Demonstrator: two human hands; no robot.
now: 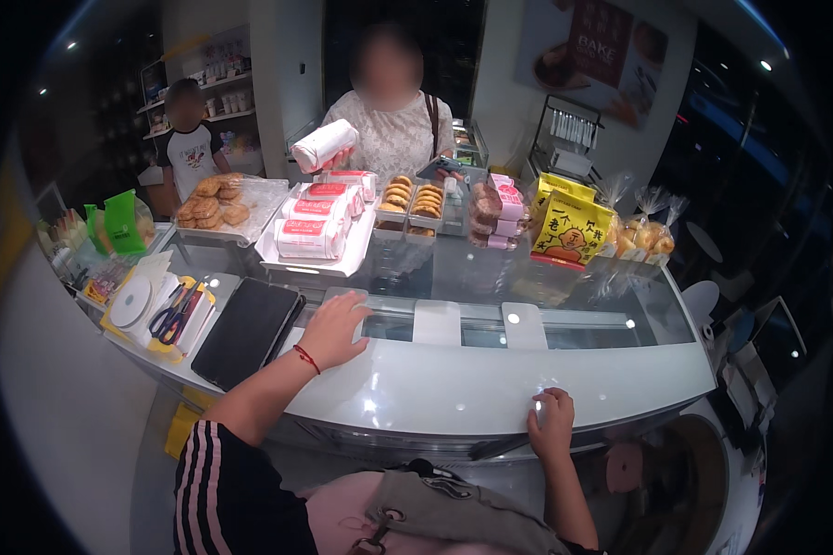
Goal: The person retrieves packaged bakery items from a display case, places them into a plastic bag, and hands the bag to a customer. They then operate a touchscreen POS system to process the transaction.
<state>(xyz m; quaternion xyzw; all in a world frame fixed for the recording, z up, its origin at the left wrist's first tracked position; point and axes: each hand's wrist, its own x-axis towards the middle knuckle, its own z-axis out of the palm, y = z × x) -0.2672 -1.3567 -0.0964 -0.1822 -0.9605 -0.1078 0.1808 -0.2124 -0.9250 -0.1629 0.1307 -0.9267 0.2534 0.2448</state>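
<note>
Left hand (335, 326): I see it flat, fingers spread, gripping nothing, on the white counter (453, 384) beside the black tablet (247, 331).
Right hand (552, 421): curled over the counter's near edge, holding nothing.
Tablet: left end of counter, overhanging slightly; I judge a sideways nudge from the left hand could tip it off.
Scissors (171, 319): left of tablet, blades exposed; snag risk.
Wrapped roll (322, 145): beyond counter, in a customer's hand.

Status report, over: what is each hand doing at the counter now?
Left hand flat on white counter top, beside black tablet. Right hand grips counter's near edge. Both hold nothing. Customer opposite lifts white wrapped roll.
</note>
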